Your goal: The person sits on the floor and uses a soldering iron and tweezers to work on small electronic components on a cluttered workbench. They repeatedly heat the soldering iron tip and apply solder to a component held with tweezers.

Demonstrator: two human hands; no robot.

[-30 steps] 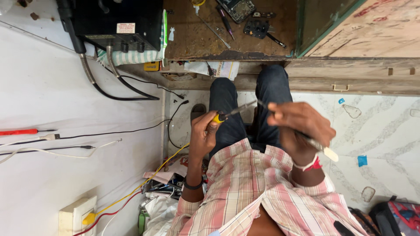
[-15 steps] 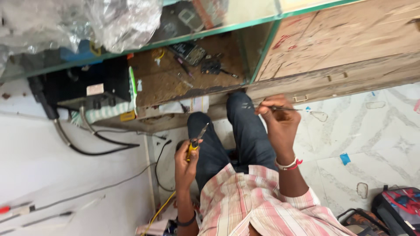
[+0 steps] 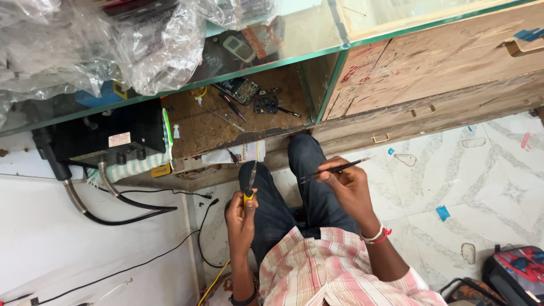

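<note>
Yellow-handled screwdriver [image 3: 250, 184] is gripped upright in the closed left hand [image 3: 241, 218] over the lap; right hand [image 3: 347, 184] pinches dark tweezers [image 3: 334, 169] (fingers closed). White rectangular label [image 3: 119, 139] marks the black box [image 3: 107, 136].

Worn wooden shelf [image 3: 198, 133] sat upper centre under glass top [image 3: 294, 45]; phone board [image 3: 243, 89], black part [image 3: 265, 104], thin tools [image 3: 232, 106] lay on it. Black station [image 3: 107, 133] at left.
</note>
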